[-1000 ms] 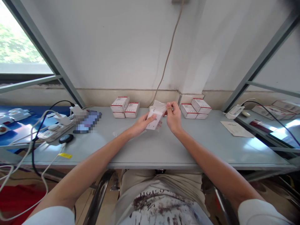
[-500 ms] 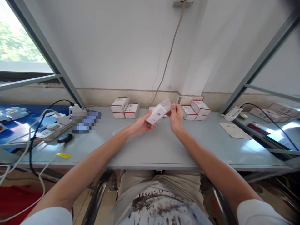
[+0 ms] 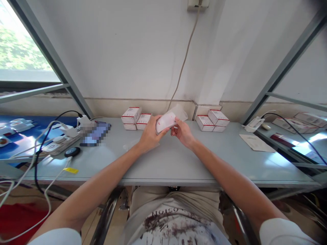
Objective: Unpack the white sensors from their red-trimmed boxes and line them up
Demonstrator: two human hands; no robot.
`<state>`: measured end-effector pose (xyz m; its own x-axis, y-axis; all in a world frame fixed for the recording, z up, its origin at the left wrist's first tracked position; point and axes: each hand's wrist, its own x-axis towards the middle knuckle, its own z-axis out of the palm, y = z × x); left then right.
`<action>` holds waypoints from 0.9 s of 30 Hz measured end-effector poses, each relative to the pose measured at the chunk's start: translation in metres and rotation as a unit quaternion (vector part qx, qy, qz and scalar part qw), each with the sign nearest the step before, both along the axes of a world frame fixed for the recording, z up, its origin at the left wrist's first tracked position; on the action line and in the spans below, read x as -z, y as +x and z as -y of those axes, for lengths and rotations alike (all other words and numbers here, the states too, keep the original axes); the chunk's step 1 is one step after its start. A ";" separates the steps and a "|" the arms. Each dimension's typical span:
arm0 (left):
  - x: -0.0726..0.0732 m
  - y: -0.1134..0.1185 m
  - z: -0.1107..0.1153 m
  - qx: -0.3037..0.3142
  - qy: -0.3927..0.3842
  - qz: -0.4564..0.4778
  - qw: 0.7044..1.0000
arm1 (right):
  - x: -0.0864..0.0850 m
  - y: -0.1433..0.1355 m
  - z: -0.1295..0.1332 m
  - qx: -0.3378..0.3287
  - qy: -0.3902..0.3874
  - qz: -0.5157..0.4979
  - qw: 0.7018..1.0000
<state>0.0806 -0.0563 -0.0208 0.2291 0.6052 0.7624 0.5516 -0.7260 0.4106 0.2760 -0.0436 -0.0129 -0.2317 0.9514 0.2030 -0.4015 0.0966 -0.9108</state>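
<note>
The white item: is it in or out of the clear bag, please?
In, apparently: the clear bag extends beyond the white item at upper right.

Both bare arms [image 3: 112, 170] [image 3: 224, 173] reach forward, elbows wide and forearms slanting inward, so the hands nearly meet in front of the chest, a narrow space apart. The left grip [image 3: 150, 133] is curled closed, fingers on the far side, thumb extended toward the right. The right grip [image 3: 184, 132] is bent into a pinch, thumb pointing forward and left, other fingers folded beneath it.
</note>
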 end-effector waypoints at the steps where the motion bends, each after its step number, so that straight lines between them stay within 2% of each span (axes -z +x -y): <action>1: 0.000 0.000 0.001 0.009 0.009 -0.023 1.000 | -0.001 0.000 0.001 -0.010 -0.013 0.000 1.000; 4: 0.000 0.002 0.003 0.021 0.023 -0.061 0.998 | -0.003 0.002 0.001 -0.007 -0.041 0.002 0.999; 8: -0.001 0.002 0.004 0.021 0.010 -0.074 0.997 | 0.000 0.005 -0.004 0.029 -0.052 0.018 0.998; 19: 0.001 -0.003 -0.003 0.005 -0.005 -0.096 0.995 | 0.015 0.006 -0.016 0.109 -0.051 0.078 0.990; 27: -0.001 -0.006 -0.006 -0.004 -0.001 -0.094 0.996 | 0.016 0.011 -0.022 0.141 -0.043 0.076 0.986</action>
